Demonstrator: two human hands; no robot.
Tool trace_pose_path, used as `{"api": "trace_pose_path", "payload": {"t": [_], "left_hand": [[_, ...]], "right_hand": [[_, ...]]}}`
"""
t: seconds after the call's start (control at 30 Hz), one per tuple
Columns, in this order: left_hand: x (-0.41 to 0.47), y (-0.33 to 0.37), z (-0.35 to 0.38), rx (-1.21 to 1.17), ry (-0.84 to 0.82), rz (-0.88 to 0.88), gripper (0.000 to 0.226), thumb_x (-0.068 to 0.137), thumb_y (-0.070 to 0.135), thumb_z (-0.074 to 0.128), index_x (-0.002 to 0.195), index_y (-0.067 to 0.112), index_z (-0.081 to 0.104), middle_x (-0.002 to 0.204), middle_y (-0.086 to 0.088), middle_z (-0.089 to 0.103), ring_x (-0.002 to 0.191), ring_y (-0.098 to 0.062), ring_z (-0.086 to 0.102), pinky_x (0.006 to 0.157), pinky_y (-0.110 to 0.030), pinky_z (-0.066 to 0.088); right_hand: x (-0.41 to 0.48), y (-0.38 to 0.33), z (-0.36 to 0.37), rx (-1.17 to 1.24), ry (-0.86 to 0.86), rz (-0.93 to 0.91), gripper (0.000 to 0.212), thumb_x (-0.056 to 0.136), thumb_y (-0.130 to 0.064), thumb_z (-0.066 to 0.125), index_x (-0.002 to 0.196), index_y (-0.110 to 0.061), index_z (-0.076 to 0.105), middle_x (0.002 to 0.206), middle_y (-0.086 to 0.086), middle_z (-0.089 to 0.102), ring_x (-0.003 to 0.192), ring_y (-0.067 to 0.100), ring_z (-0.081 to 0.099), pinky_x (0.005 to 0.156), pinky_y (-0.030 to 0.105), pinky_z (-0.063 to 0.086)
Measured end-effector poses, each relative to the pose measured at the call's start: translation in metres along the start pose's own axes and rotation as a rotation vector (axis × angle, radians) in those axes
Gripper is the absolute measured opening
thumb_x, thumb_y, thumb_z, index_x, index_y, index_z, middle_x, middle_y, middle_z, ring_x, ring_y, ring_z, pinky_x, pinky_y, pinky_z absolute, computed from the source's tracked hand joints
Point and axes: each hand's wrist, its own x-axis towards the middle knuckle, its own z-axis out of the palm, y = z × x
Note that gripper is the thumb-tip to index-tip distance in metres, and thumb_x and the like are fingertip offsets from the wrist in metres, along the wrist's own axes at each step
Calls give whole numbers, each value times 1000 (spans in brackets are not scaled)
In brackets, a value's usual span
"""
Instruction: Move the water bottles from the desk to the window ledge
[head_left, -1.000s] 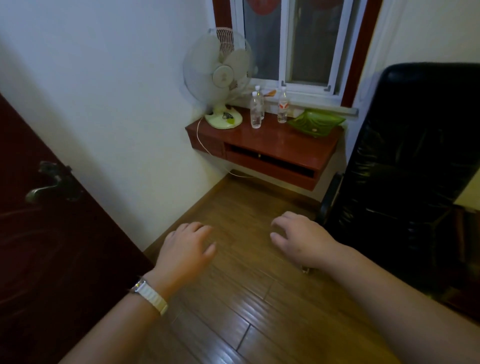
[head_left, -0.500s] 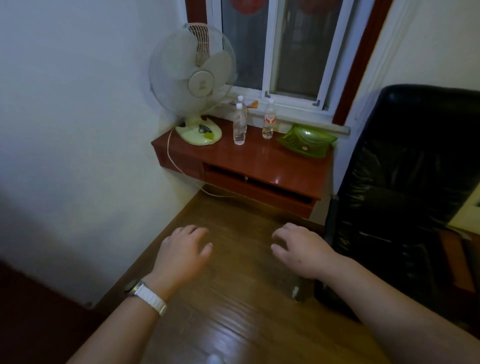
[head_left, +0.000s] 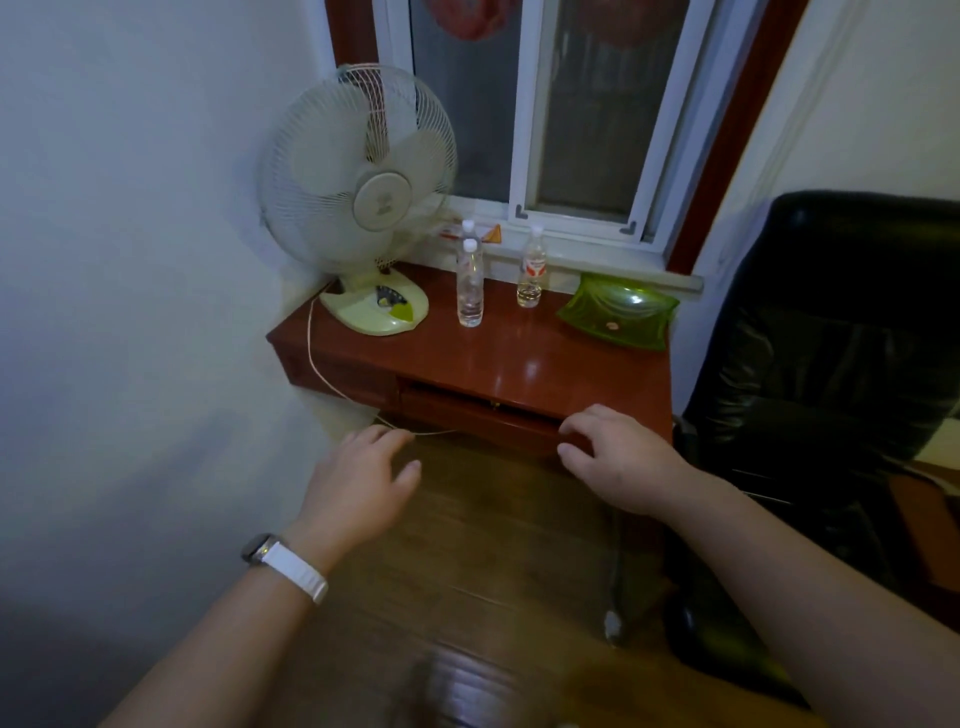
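A small red-brown desk (head_left: 519, 364) hangs on the wall under a window. A clear water bottle (head_left: 470, 291) stands on it near the middle, and a second bottle stands right behind it with only its white cap (head_left: 468, 225) showing. A third bottle with a red label (head_left: 531, 273) stands further right, by the white window ledge (head_left: 597, 260). My left hand (head_left: 358, 483), with a white watch band at the wrist, hovers empty, fingers spread, below the desk's front edge. My right hand (head_left: 618, 457) is empty and spread at the desk's front right.
A white desk fan (head_left: 363, 197) fills the desk's left end, its cord (head_left: 322, 374) hanging down the front. A green glass dish (head_left: 618, 312) sits at the right end. A black leather chair (head_left: 831, 364) stands close on the right. A small orange item (head_left: 491, 235) lies on the ledge.
The view has closed in on the desk, and the dark door at the left has dropped out of sight. Both hands stay empty and now reach the desk's front edge.
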Motion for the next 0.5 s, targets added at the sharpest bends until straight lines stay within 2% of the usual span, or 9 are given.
{"api": "trace_pose_path", "payload": {"t": [0.17, 0.3, 0.5], "left_hand": [[48, -3, 9, 23, -45, 37, 48, 96, 47, 47, 142, 33, 44, 142, 7, 47, 130, -14, 44, 105, -41, 43], [96, -11, 23, 70, -75, 55, 47, 97, 47, 47, 141, 33, 44, 142, 8, 48, 129, -11, 44, 104, -35, 42], [186, -17, 34, 110, -150, 55, 47, 95, 50, 47, 140, 35, 46, 142, 11, 48, 127, -9, 46, 105, -32, 44]], "right_hand": [[45, 9, 16, 6, -38, 0, 42, 97, -49, 46, 134, -30, 53, 131, -10, 52, 112, 8, 52, 90, 27, 48], [98, 22, 26, 29, -85, -27, 41, 97, -48, 44, 133, -29, 53, 130, -10, 52, 112, 9, 52, 91, 28, 47], [189, 55, 24, 53, -130, -44, 42, 97, -50, 41, 132, -30, 53, 126, -10, 52, 111, 11, 52, 95, 36, 48]]}}
